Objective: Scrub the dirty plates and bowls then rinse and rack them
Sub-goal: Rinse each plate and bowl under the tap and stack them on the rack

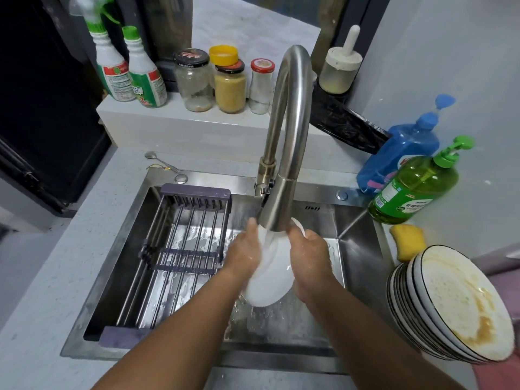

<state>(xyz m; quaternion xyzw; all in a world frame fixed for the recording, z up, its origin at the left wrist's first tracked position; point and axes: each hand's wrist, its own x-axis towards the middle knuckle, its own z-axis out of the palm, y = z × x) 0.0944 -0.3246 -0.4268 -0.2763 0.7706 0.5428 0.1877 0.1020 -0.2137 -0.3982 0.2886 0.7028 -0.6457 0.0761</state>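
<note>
Hands: left hand and right hand grip opposite edges of white plate, fingers curled round rim. Plate tilted over sink, under running faucet. Dirty plate stack on right counter; drying rack in sink's left half.

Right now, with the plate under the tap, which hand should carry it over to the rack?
Left, probably. The left hand holds the plate on the side facing the rack, which spans the sink's left half. The right hand would have to cross over.
</note>
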